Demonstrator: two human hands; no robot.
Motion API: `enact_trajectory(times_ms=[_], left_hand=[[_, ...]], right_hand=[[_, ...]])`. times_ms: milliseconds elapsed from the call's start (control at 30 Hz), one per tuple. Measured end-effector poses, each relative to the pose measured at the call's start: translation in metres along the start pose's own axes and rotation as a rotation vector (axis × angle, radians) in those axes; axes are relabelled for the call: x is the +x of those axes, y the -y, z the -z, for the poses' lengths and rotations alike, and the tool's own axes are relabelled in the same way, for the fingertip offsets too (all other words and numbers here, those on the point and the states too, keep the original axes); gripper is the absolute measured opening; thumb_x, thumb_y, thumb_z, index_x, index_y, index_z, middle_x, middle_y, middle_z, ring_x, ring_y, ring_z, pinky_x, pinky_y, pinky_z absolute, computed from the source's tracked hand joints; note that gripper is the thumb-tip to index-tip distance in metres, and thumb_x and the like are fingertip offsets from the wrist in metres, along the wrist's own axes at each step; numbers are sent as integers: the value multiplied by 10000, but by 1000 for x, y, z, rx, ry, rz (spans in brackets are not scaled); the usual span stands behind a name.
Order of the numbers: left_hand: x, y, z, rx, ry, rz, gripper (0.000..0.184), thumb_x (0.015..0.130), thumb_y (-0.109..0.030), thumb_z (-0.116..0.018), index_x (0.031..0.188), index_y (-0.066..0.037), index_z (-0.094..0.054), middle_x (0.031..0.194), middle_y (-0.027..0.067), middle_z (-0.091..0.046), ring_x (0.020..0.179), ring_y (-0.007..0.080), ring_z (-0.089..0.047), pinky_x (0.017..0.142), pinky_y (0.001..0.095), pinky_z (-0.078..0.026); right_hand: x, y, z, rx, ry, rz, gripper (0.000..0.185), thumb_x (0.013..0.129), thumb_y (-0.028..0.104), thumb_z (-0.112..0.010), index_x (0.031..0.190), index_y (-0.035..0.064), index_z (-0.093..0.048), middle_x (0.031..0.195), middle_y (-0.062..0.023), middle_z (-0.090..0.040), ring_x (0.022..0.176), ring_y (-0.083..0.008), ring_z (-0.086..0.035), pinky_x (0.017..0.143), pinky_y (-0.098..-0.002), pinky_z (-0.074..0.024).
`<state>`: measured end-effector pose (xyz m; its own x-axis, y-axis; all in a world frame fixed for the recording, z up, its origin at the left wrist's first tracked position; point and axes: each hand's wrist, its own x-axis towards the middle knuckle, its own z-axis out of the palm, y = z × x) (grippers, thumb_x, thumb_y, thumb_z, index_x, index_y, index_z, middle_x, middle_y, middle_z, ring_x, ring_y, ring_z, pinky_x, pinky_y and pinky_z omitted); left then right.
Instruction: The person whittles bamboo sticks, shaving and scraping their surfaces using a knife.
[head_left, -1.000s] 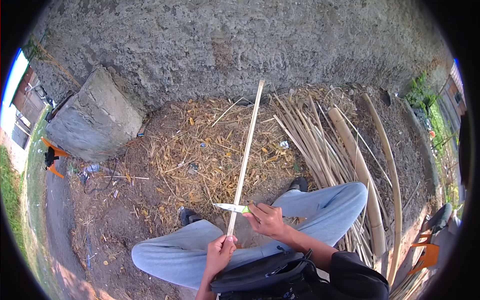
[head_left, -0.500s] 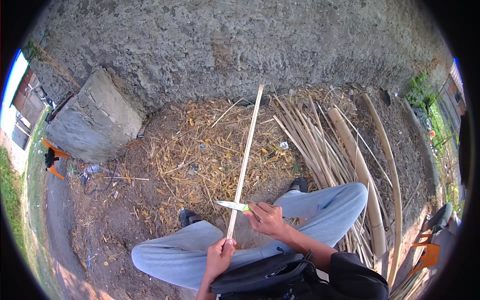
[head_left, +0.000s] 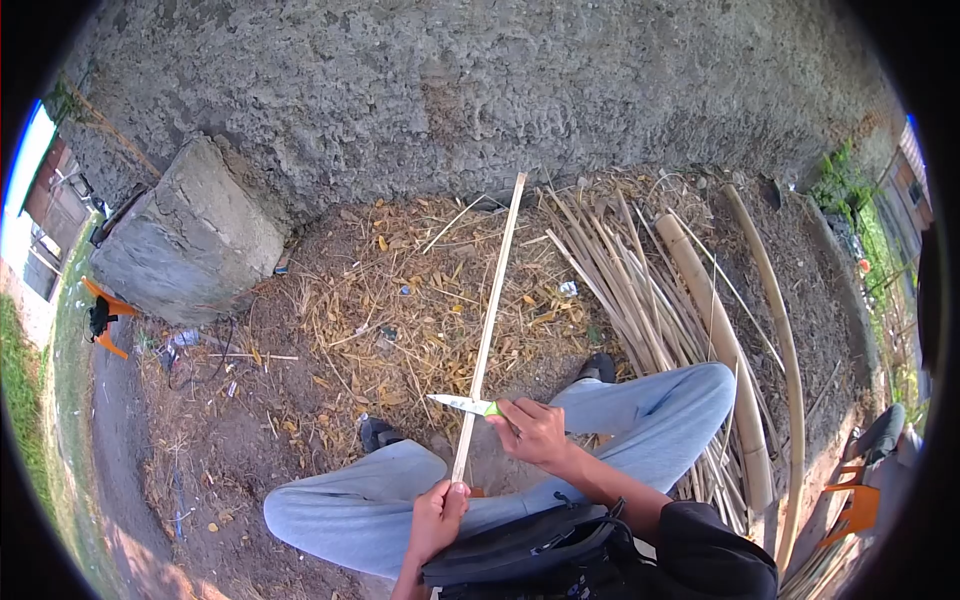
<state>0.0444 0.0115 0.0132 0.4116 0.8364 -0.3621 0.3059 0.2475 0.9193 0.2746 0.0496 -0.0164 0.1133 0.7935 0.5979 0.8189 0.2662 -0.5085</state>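
A long pale bamboo strip [head_left: 495, 290] slants up from my lap, its far end near the wall's base. My left hand [head_left: 439, 515] is closed round its near end, between my knees. In my right hand [head_left: 532, 432] is a knife [head_left: 462, 403] with a green handle. The knife's blade points left and lies across the strip, a little above my left hand. Whether the blade cuts into the strip cannot be made out.
A rough grey wall [head_left: 420, 100] runs across the back. At the left stands a concrete block [head_left: 200, 230]. Split strips [head_left: 620, 280] and thick bamboo poles [head_left: 715, 320] lie at my right. Dry leaves [head_left: 400, 330] cover the ground ahead.
The strip has slid slightly toward me with my left hand, its far end now lower. The knife has shifted slightly, still across the strip.
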Motion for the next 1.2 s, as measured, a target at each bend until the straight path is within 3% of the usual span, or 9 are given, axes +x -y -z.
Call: enact_trajectory(times_ms=[200,467,533,600,867,1000,1067,1200], left_hand=[[0,7,-2,4,2,-11,228,1061,-178,-485,942,-13,-589,644,-39,-497,544,18,-404,486,209,-326],[-5,3,-1,8,0,15,244,1053,-196,-505,930,-11,-604,635,-32,-518,551,23,-430,493,213,-348],[-11,0,-3,125,46,4,255,1044,-202,-525,923,-4,-629,636,-14,-542,570,39,-467,518,228,-386],[-32,9,-4,141,31,6,262,1039,-205,-533,914,-2,-641,636,-9,-551,580,43,-481,531,234,-400],[-20,7,15,99,104,78,279,1043,-197,-513,942,-4,-687,624,-27,-538,579,35,-465,544,224,-392],[-15,9,15,65,103,110,293,1049,-209,-515,965,15,-683,631,-13,-531,594,43,-466,553,231,-399],[-14,16,14,-13,117,100,254,1051,-195,-509,1070,-8,-681,632,-23,-517,580,38,-436,536,226,-371],[-6,-5,7,-61,75,159,256,1054,-188,-500,1199,-34,-646,636,-31,-498,565,35,-414,520,223,-349]], right_hand=[[7,-13,-5,-9,-12,-51,181,836,191,-765,960,73,-706,651,-34,-585,469,-218,-566,408,-349,-425],[12,-20,-6,-19,-65,6,208,860,246,-753,977,77,-726,657,-52,-614,459,-236,-577,388,-374,-422],[18,-43,-12,-27,-141,-281,208,886,239,-732,972,50,-740,662,-92,-635,476,-257,-585,417,-385,-434],[41,-90,9,-96,-158,-412,222,910,231,-710,963,17,-741,678,-129,-656,509,-276,-614,461,-389,-455],[65,-82,36,20,-256,-299,237,926,212,-693,1012,-7,-729,729,-146,-680,556,-288,-649,496,-380,-477],[40,-50,23,161,-124,-405,243,926,207,-692,1018,-16,-724,746,-161,-686,569,-279,-656,505,-368,-487],[22,-34,12,308,2,-356,234,912,198,-704,1028,-3,-730,726,-148,-675,568,-283,-653,503,-376,-488],[2,-6,5,305,125,-250,221,893,198,-723,1022,19,-735,721,-129,-671,567,-287,-651,493,-379,-487]])
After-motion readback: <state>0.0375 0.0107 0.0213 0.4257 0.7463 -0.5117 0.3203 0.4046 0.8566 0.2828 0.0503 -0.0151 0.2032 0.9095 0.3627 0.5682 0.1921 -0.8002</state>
